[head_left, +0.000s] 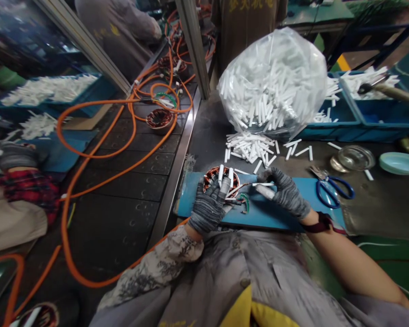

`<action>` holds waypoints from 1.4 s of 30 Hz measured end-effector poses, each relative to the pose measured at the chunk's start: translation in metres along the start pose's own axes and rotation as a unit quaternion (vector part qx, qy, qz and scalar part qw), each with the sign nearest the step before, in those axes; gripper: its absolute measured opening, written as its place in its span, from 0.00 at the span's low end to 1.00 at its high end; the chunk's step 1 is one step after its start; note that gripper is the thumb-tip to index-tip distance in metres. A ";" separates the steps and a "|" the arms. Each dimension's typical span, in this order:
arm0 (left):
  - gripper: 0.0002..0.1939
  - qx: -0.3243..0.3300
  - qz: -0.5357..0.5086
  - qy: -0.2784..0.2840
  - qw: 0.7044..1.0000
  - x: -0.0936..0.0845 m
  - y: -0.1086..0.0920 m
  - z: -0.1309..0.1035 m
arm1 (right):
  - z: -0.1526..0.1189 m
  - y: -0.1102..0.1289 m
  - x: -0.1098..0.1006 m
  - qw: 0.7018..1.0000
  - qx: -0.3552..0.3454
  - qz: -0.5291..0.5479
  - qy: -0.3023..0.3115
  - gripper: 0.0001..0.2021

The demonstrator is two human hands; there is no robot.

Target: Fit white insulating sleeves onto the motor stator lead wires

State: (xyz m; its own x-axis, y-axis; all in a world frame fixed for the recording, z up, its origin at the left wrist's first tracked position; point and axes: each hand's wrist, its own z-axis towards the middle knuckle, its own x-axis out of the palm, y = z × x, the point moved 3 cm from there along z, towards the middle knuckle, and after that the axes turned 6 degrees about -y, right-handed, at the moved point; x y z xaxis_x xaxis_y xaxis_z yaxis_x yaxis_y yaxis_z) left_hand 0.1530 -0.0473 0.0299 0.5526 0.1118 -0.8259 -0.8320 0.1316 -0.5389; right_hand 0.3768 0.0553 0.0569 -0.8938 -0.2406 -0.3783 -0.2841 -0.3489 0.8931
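A round stator with copper windings [211,175] rests on a blue board [259,217], with white tubes standing up from it. My left hand [208,204], in a grey glove, is closed around the stator's near left side. To the right, my right hand [283,190], also gloved, pinches a thin white tube [264,184] beside the end of a wire from the stator. A green lead [245,202] curls on the board between my hands.
Loose white tubes [250,146] lie behind the board, below a bulging plastic bag [276,81]. Blue-handled scissors [333,191] lie at right near a glass bowl [356,158]. Orange cable [105,190] loops across the left, where another person's gloved hand [15,155] shows.
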 end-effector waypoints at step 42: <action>0.25 0.147 0.198 -0.129 0.960 -0.014 -0.020 -0.010 | 0.015 -0.018 -0.003 0.989 0.141 0.039 0.013 0.22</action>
State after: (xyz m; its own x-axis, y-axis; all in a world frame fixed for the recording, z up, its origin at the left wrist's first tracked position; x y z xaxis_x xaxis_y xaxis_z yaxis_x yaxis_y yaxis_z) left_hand 0.1613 -0.0612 0.0504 0.2200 0.4460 -0.8676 -0.9511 0.2958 -0.0891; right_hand 0.3797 0.0758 0.0458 -0.9088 -0.2804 -0.3091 -0.3040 -0.0628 0.9506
